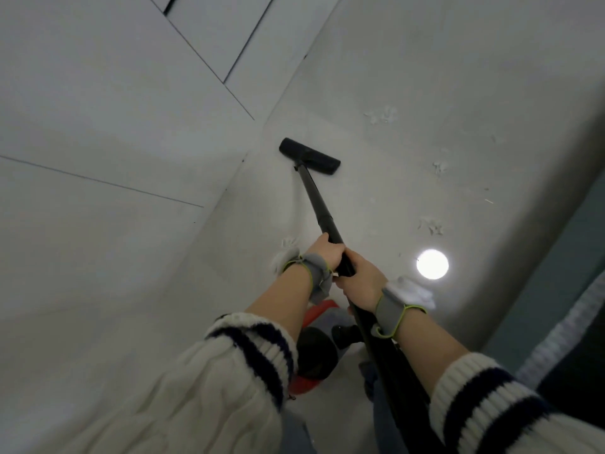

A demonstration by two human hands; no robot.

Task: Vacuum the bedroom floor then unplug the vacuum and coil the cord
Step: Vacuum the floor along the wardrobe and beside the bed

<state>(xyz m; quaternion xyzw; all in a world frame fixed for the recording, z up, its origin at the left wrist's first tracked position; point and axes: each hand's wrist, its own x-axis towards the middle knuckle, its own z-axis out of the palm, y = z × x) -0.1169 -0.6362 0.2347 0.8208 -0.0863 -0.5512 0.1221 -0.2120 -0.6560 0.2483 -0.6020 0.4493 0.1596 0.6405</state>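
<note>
A black vacuum wand (316, 198) runs from my hands down to a flat black floor head (309, 156), which lies on the pale grey floor (409, 93) close to the white wall on the left. My left hand (327, 253) grips the wand higher along the tube. Just behind it, my right hand (360, 283) also wraps around the wand. The red and black vacuum body (316, 352) sits on the floor under my forearms, partly hidden. No cord or plug is visible.
White panelled cupboard fronts (114, 109) line the left side and meet the floor beside the floor head. A round lamp reflection (432, 264) shines on the floor. Scuff marks (430, 226) dot the floor. A dark bed edge with a knitted cover (563, 329) borders the right.
</note>
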